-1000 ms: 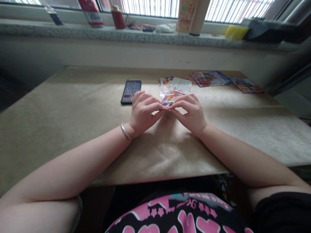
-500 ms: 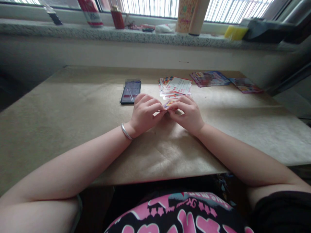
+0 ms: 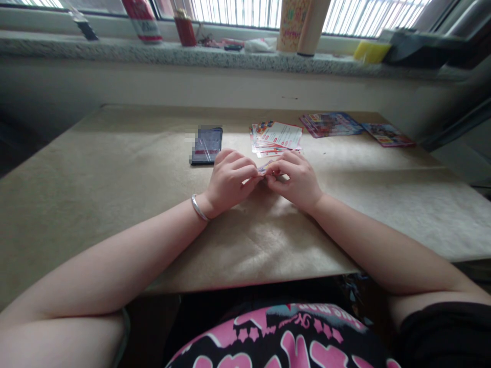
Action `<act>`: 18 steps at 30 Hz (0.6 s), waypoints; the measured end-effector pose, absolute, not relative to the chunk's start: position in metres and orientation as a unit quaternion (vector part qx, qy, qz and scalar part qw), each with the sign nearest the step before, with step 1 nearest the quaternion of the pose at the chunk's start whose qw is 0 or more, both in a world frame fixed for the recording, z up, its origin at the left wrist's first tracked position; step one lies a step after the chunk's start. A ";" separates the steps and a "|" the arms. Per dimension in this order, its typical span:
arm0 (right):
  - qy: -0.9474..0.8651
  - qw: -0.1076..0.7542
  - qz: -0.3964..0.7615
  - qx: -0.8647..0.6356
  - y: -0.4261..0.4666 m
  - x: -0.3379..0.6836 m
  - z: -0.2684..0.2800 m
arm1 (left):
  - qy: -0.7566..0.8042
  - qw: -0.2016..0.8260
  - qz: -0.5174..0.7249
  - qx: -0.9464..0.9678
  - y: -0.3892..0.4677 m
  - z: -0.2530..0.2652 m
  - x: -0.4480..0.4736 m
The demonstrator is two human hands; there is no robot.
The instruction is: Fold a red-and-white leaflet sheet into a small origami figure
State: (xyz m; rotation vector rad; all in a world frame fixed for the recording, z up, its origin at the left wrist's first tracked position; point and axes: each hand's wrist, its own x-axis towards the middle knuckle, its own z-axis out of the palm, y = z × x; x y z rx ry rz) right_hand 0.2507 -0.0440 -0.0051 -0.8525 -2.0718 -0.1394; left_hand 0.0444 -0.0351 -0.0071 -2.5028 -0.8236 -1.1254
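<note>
My left hand (image 3: 235, 175) and my right hand (image 3: 293, 179) meet over the middle of the table, thumbs and fingertips pinched close together. Between them they grip a small colourful packet (image 3: 266, 166), mostly covered by my fingers; its edge faces me. Just beyond my hands lies a fanned pile of white cards (image 3: 282, 135) with red print. A dark smartphone (image 3: 207, 146) rests beside the knuckles of my left hand. A silver bangle (image 3: 199, 208) circles my left wrist.
Two groups of colourful packets or cards, one (image 3: 332, 124) and another (image 3: 388, 134), lie at the table's far right. Behind the table (image 3: 115, 204), a stone windowsill (image 3: 169, 53) carries a red-and-white can (image 3: 142, 21), a red bottle (image 3: 185, 29), tall containers (image 3: 293, 28) and a yellow object (image 3: 372, 51).
My fingers have shifted slightly at the packet's near edge, and less of its printed face shows now. The cards and the phone have stayed put.
</note>
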 end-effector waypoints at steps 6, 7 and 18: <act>-0.825 0.421 -0.069 -0.370 -0.037 0.258 -0.006 | -0.308 0.134 -0.393 -0.856 -0.034 -0.006 0.043; -0.825 0.416 -0.070 -0.375 -0.037 0.259 -0.005 | -0.312 0.131 -0.391 -0.856 -0.034 -0.006 0.043; -0.830 0.409 -0.075 -0.373 -0.036 0.262 -0.004 | -0.317 0.124 -0.387 -0.857 -0.033 -0.006 0.042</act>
